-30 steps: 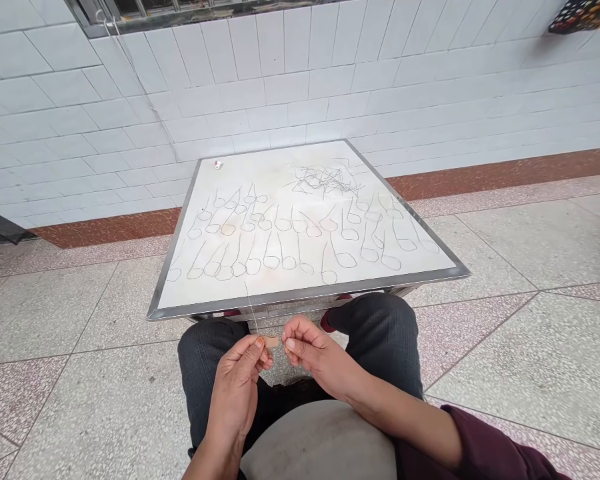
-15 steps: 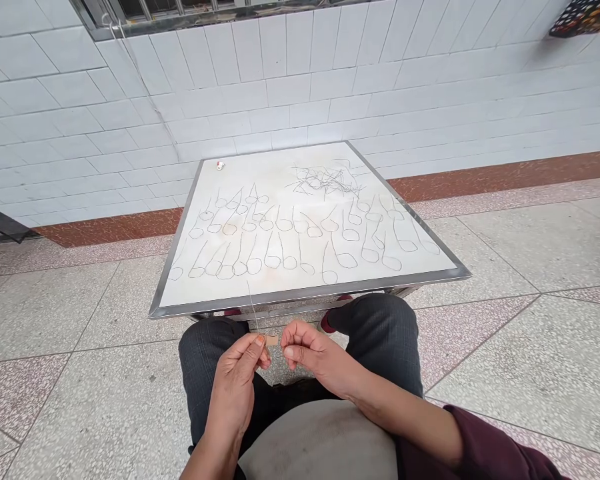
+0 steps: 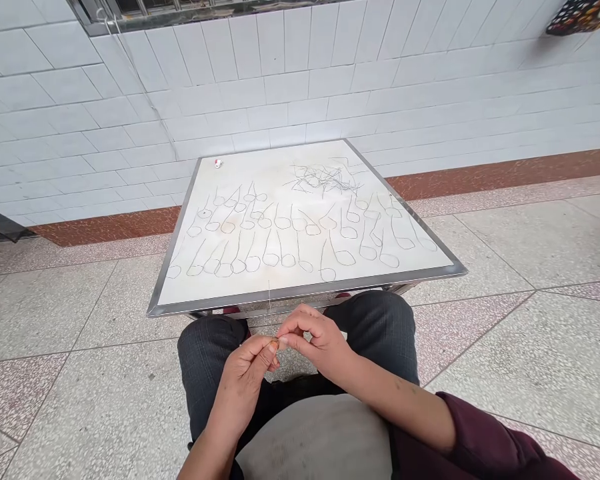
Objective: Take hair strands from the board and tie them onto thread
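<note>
A seated person's left hand [image 3: 245,380] and right hand [image 3: 316,340] meet fingertip to fingertip above the lap, just short of the near edge of a low square worktop [image 3: 230,303] with a pale, smooth top and a dull metal rim. Between the thumbs and forefingers sits a small tan piece [image 3: 275,344], too small to tell its shape or material. From it a thin, stiff, hair-fine wire strand [image 3: 269,303] rises nearly straight up, its long axis pointing away from the person toward the worktop's near edge, which its upper end crosses. The fingers of both hands are pressed together, clamped on the tan piece and the strand's lower end; the other fingers curl loosely.

On the worktop lie rows of thin dark wire loops [image 3: 280,247], each a small oval with a long straight tail, the tails pointing mostly toward the far edge, the ovals toward the near edge. Near the far right corner lies a loose tangle of dark wire [image 3: 325,179]. Near the far left corner sits a tiny white and red object [image 3: 219,163]. Speckled terrazzo floor [image 3: 530,347] surrounds the worktop; a glossy white tiled wall [image 3: 380,80] stands behind it.
</note>
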`<state>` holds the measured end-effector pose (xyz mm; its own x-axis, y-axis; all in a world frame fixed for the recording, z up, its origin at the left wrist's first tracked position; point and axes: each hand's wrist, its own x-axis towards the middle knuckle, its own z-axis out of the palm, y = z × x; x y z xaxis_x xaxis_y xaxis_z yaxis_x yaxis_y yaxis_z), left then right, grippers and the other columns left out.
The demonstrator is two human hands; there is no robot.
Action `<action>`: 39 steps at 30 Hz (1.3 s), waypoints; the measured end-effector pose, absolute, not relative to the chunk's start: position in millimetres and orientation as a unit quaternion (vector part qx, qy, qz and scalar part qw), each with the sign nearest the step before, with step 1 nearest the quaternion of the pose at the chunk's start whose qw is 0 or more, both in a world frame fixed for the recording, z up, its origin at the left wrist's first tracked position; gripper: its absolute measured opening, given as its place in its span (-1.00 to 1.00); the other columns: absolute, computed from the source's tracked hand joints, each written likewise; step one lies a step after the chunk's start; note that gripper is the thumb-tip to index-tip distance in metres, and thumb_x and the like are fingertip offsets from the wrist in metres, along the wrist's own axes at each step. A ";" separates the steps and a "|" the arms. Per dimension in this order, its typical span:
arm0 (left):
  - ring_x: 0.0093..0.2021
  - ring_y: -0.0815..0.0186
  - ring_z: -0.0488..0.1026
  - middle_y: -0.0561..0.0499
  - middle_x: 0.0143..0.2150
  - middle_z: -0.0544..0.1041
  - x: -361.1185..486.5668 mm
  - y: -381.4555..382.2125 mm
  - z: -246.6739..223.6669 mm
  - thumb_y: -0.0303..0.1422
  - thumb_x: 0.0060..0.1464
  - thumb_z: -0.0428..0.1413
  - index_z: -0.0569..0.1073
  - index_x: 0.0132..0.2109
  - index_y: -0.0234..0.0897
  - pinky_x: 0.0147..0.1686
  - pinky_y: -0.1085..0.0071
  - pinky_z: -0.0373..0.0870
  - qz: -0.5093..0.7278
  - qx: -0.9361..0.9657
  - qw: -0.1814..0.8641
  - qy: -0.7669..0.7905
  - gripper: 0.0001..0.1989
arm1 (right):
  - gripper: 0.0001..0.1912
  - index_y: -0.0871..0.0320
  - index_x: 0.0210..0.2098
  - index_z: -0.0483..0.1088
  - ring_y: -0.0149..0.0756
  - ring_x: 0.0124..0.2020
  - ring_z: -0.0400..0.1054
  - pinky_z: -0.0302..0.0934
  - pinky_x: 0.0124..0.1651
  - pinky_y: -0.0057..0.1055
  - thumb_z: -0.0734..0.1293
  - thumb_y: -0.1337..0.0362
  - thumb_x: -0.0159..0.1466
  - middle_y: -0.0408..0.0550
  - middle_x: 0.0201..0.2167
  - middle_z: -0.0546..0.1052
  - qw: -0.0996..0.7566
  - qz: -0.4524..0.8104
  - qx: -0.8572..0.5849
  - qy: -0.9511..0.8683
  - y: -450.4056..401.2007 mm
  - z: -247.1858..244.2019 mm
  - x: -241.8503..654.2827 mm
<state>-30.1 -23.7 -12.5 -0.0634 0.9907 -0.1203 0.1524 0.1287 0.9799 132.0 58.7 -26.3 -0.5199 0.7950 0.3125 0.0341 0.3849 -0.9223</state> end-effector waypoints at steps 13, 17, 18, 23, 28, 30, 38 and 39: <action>-0.35 0.28 0.26 0.07 -0.44 0.35 -29.3 -22.9 -8.6 -0.14 0.28 0.02 0.42 -0.43 -0.23 -0.26 0.39 0.19 0.426 0.493 0.469 0.596 -0.63 | -0.92 0.09 -0.33 0.43 -0.39 -0.39 0.30 0.23 -0.28 -0.42 0.33 0.33 0.32 -0.16 -0.41 0.41 0.392 0.475 -0.299 -0.730 54.1 -29.0 129.7; -0.35 0.27 0.28 0.06 -0.45 0.38 -28.7 -22.6 -10.4 -0.16 0.28 0.02 0.43 -0.44 -0.23 -0.27 0.39 0.21 0.446 0.469 0.473 0.598 -0.64 | -0.93 0.06 -0.21 0.44 -0.38 -0.37 0.30 0.25 -0.28 -0.41 0.36 0.29 0.29 -0.15 -0.35 0.40 0.377 0.512 -0.284 -0.718 55.5 -31.3 131.5; -0.35 0.27 0.29 0.06 -0.44 0.39 -28.8 -22.6 -12.1 -0.17 0.27 0.03 0.44 -0.42 -0.23 -0.27 0.40 0.22 0.457 0.459 0.474 0.596 -0.66 | -0.90 0.05 -0.18 0.44 -0.38 -0.36 0.31 0.26 -0.28 -0.41 0.36 0.29 0.29 -0.14 -0.33 0.39 0.374 0.519 -0.280 -0.716 55.8 -31.8 132.1; -0.37 0.29 0.31 0.08 -0.44 0.41 -29.6 -24.1 -20.5 -0.19 0.28 0.05 0.51 -0.30 -0.22 -0.28 0.41 0.24 0.502 0.422 0.479 0.584 -0.73 | -0.89 0.05 -0.17 0.44 -0.34 -0.32 0.33 0.26 -0.30 -0.42 0.33 0.31 0.30 -0.12 -0.34 0.39 0.383 0.506 -0.283 -0.719 55.7 -32.5 133.7; -0.37 0.30 0.31 0.09 -0.45 0.40 -28.0 -26.0 -20.2 -0.20 0.29 0.04 0.55 -0.23 -0.22 -0.26 0.41 0.24 0.497 0.441 0.473 0.578 -0.74 | -0.90 0.06 -0.23 0.45 -0.33 -0.31 0.33 0.25 -0.29 -0.41 0.29 0.35 0.33 -0.11 -0.35 0.45 0.405 0.471 -0.291 -0.727 51.8 -30.3 133.4; -0.37 0.29 0.32 0.08 -0.46 0.40 -26.6 -26.5 -18.5 -0.20 0.29 0.03 0.56 -0.23 -0.22 -0.26 0.40 0.24 0.491 0.453 0.463 0.583 -0.72 | -0.89 0.07 -0.25 0.44 -0.33 -0.32 0.32 0.25 -0.28 -0.39 0.27 0.36 0.34 -0.11 -0.36 0.45 0.415 0.453 -0.298 -0.731 50.1 -29.8 133.1; -0.41 0.27 0.34 0.09 -0.50 0.40 -22.9 -25.7 -8.3 -0.15 0.26 0.02 0.50 -0.35 -0.23 -0.30 0.39 0.24 0.454 0.461 0.452 0.614 -0.68 | -0.82 0.07 -0.14 0.47 -0.29 -0.23 0.39 0.35 -0.18 -0.34 0.23 0.32 0.40 -0.02 -0.26 0.47 0.412 0.376 -0.256 -0.790 51.3 -31.9 133.4; -0.41 0.27 0.34 0.09 -0.50 0.40 -22.5 -25.4 -7.4 -0.15 0.26 0.02 0.48 -0.39 -0.23 -0.30 0.39 0.25 0.452 0.463 0.454 0.613 -0.67 | -0.82 0.07 -0.15 0.48 -0.29 -0.24 0.40 0.35 -0.19 -0.35 0.23 0.32 0.40 -0.02 -0.26 0.47 0.412 0.367 -0.251 -0.795 51.7 -32.2 133.5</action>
